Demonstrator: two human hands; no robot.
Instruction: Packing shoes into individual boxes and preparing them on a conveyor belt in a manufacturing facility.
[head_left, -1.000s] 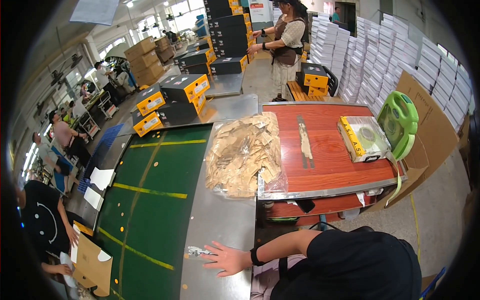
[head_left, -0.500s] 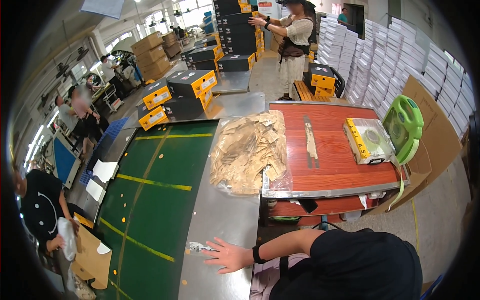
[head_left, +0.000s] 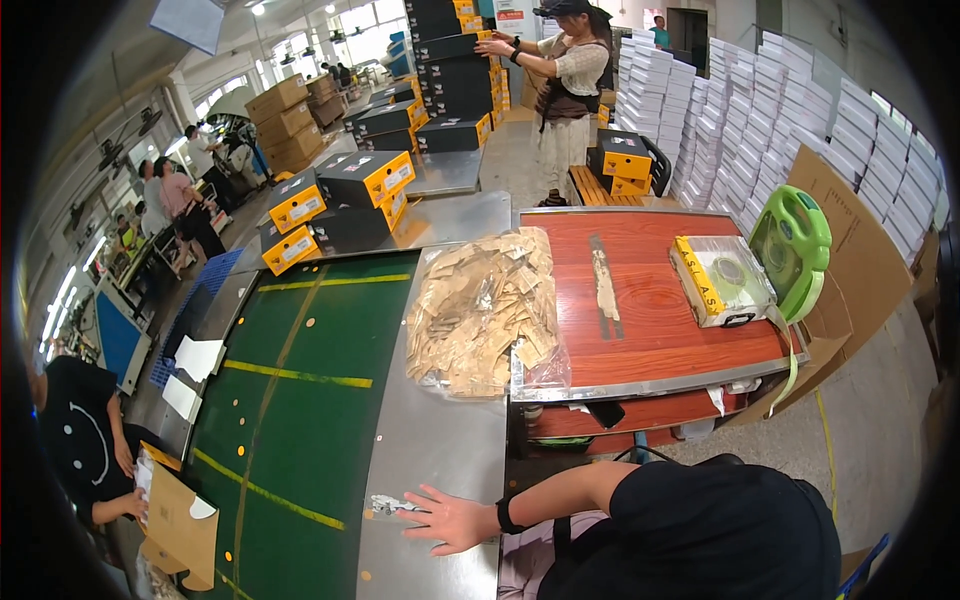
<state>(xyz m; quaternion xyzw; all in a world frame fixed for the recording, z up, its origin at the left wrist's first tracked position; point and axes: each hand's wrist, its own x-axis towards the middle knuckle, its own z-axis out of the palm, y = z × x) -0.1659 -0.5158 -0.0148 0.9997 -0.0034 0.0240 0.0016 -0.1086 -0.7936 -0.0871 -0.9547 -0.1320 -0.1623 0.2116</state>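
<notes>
My left hand [head_left: 450,520] is stretched out to the left, palm down, its fingers spread. It is on or just over the grey metal edge [head_left: 440,440] beside a green conveyor belt [head_left: 310,420], and holds nothing. Its fingertips are beside a torn whitish patch [head_left: 388,503] stuck to the metal. A black band [head_left: 508,515] circles my wrist. My right hand is out of view. Ahead, a clear plastic bag [head_left: 480,315] full of flat brown paper pieces lies across the metal edge and a red wood-grain table [head_left: 640,300].
A clear case with yellow tape [head_left: 722,280] and a green plastic case [head_left: 792,250] are on the right. Black-and-orange boxes [head_left: 350,185] stand beyond the belt. At left, a co-worker [head_left: 85,430] handles an open brown box [head_left: 182,525]; another [head_left: 575,90] stands by stacked boxes.
The view has shifted slightly. My left hand stays spread beside the patch. The left co-worker's white bundle has moved down toward the open box. The far co-worker still touches the stacked boxes.
</notes>
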